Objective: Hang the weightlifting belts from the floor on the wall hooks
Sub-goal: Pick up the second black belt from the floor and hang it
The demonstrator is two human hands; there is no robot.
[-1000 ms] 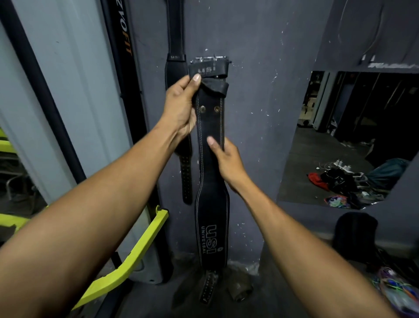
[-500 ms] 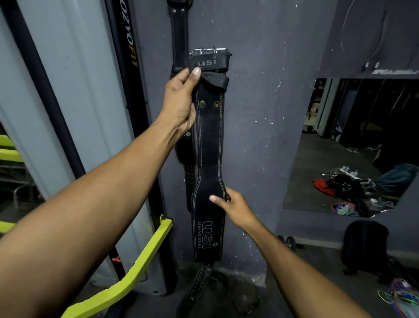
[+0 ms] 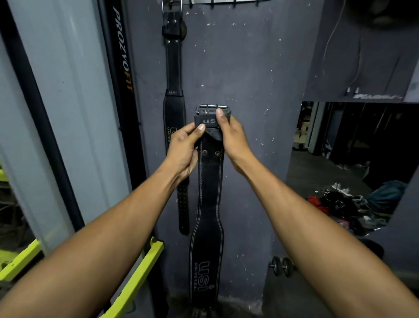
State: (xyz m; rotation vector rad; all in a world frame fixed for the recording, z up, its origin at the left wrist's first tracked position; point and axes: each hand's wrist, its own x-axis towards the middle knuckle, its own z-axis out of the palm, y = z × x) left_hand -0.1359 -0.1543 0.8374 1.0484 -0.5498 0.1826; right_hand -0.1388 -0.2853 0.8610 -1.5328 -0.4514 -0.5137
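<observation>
Black leather belt [image 3: 209, 181] hangs mid-frame, buckle end pinched by left hand [image 3: 183, 151] & right hand [image 3: 231, 134]; hooks [image 3: 226, 2] at 12 o'clock, so next lift buckle [image 3: 213, 110] up onto one.

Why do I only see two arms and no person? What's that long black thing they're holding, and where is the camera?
The camera sits on the person's head and looks forward and down, so you see only their own two arms reaching out. There is no machine here, just bare hands. The left hand and the right hand both grip the top of a long black weightlifting belt, just under its metal buckle. The belt dangles down in front of a grey wall. Beside it another black belt already hangs from a row of hooks at the very top. Low on the right lies a small dumbbell.
</observation>
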